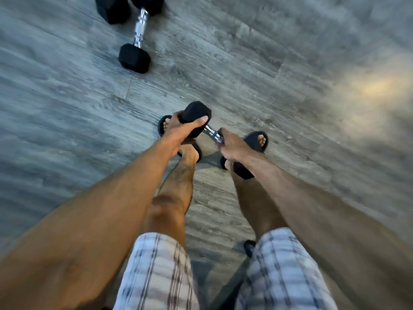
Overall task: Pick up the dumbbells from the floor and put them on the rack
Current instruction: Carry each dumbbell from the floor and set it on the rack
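Note:
I hold one black hex dumbbell with a chrome handle above my feet, using both hands. My left hand grips its upper black head, thumb across the face. My right hand is closed around the chrome handle, and the lower head pokes out under that wrist. A second dumbbell lies on the grey wood floor at the upper left, its near head toward me. Beside it, at the top edge, sits another black hex head, cut off by the frame. No rack is in view.
Grey plank flooring spreads all around. My feet in black slides stand directly under the held dumbbell. A warm patch of light falls on the floor at the right.

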The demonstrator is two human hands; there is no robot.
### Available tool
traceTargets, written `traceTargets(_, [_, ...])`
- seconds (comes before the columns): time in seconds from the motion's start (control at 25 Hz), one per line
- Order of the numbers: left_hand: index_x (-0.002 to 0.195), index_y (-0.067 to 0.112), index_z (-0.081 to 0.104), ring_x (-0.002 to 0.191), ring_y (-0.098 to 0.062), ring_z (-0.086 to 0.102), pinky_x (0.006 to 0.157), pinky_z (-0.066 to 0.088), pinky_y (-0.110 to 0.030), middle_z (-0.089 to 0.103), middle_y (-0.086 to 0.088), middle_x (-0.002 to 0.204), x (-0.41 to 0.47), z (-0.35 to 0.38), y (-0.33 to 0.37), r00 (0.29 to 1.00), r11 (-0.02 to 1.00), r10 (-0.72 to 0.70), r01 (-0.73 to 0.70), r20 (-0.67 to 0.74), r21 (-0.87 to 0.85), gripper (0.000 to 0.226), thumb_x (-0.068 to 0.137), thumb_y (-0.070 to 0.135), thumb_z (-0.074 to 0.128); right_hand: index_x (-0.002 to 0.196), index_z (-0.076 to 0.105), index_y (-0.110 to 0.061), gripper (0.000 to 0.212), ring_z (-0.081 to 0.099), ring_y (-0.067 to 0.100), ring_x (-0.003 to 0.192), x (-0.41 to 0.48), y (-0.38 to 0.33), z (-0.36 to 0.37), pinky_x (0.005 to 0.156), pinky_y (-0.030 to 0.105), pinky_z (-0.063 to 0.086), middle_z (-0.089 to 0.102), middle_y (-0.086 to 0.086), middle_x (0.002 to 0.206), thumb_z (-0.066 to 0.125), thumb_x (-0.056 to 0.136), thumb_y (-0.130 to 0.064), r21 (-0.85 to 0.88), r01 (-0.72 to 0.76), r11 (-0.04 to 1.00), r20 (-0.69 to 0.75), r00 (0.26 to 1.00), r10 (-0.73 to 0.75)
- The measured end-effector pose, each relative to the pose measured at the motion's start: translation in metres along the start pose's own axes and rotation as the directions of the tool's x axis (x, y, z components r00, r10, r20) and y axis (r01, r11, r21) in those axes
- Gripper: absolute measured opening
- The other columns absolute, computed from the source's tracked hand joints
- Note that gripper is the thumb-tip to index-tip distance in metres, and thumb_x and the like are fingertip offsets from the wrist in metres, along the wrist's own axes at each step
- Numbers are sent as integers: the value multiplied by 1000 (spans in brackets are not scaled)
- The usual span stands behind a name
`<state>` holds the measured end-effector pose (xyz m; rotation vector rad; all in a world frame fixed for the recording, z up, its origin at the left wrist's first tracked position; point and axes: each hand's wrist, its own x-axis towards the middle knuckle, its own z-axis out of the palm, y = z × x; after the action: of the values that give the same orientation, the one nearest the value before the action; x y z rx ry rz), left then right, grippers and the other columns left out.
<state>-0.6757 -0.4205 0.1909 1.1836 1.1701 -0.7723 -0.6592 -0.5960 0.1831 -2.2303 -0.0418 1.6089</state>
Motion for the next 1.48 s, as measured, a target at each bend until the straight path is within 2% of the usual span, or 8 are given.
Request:
traceTargets(0.24, [132, 19, 48, 109, -28, 66, 90, 57, -52, 61, -8, 127, -157, -72, 26, 999, 978, 35, -32, 11, -205, 73, 71, 32, 86, 120, 53, -11, 26, 61, 33, 103, -136, -104, -35, 74, 31, 40, 64, 18, 112, 53, 94, -16, -157, 151, 976, 69, 988, -142])
traceTargets(0.52, [134, 11, 42, 110, -29, 66, 87, 59, -49, 58, -13, 130, -296, -119, 0, 982, 822, 123, -180, -140, -540, 80, 70, 26, 87, 115, 53, -15, 26, 60, 28, 94, -234, -192, -41, 73, 31, 42, 61, 8, 99, 62, 91, -16, -437, 344, 831, 198, 938, -284])
traceTargets(0.72, [131, 10, 43, 105, -28, 66, 83, 60, -48, 57, -14, 124, -347, -116, -73, 949, 649, 52, -269, -311, -711, 78, 69, 28, 88, 119, 49, -11, 25, 51, 21, 85, -266, -215, -9, 69, 31, 37, 52, 2, 94, 56, 95, -13, -619, 534, 576, 409, 845, -344])
traceTargets(0.88, [129, 12, 44, 108, -31, 65, 83, 60, -50, 56, -14, 122, -373, -100, -136, 930, 443, -65, -298, -362, -846, 81, 65, 30, 90, 119, 50, -10, 23, 52, 20, 81, -287, -227, 26, 64, 30, 38, 54, -1, 89, 53, 96, -11, -689, 619, 377, 558, 785, -269])
traceTargets(0.96, [126, 12, 46, 109, -31, 65, 88, 57, -55, 58, -14, 122, -389, -99, -169, 915, 297, -117, -339, -386, -893, 82, 60, 29, 92, 118, 51, -8, 24, 53, 22, 81, -296, -239, 56, 67, 31, 37, 56, 5, 94, 54, 94, -11, -708, 674, 211, 639, 738, -216])
traceTargets(1.16, [103, 12, 53, 86, -25, 66, 86, 57, -53, 63, -12, 101, -409, -127, -222, 878, 40, -208, -432, -431, -901, 47, 71, 21, 86, 114, 51, -5, 23, 51, 26, 80, -296, -285, 138, 68, 33, 36, 64, 21, 105, 55, 95, -15, -665, 744, -60, 746, 661, -83])
traceTargets(1.32, [99, 22, 50, 104, -30, 67, 86, 57, -58, 63, -14, 116, -415, -180, -282, 849, -43, -288, -474, -444, -879, 85, 32, 49, 95, 110, 51, -5, 19, 50, 26, 80, -303, -338, 224, 68, 32, 34, 62, 19, 98, 54, 95, -15, -576, 779, -246, 805, 593, -10])
traceTargets(1.48, [105, 20, 47, 105, -31, 67, 84, 57, -60, 62, -12, 114, -439, -235, -331, 833, -172, -335, -514, -441, -840, 89, 36, 46, 96, 102, 48, -12, 13, 50, 27, 78, -318, -387, 314, 67, 34, 35, 56, 13, 89, 55, 95, -20, -481, 793, -375, 847, 531, 36])
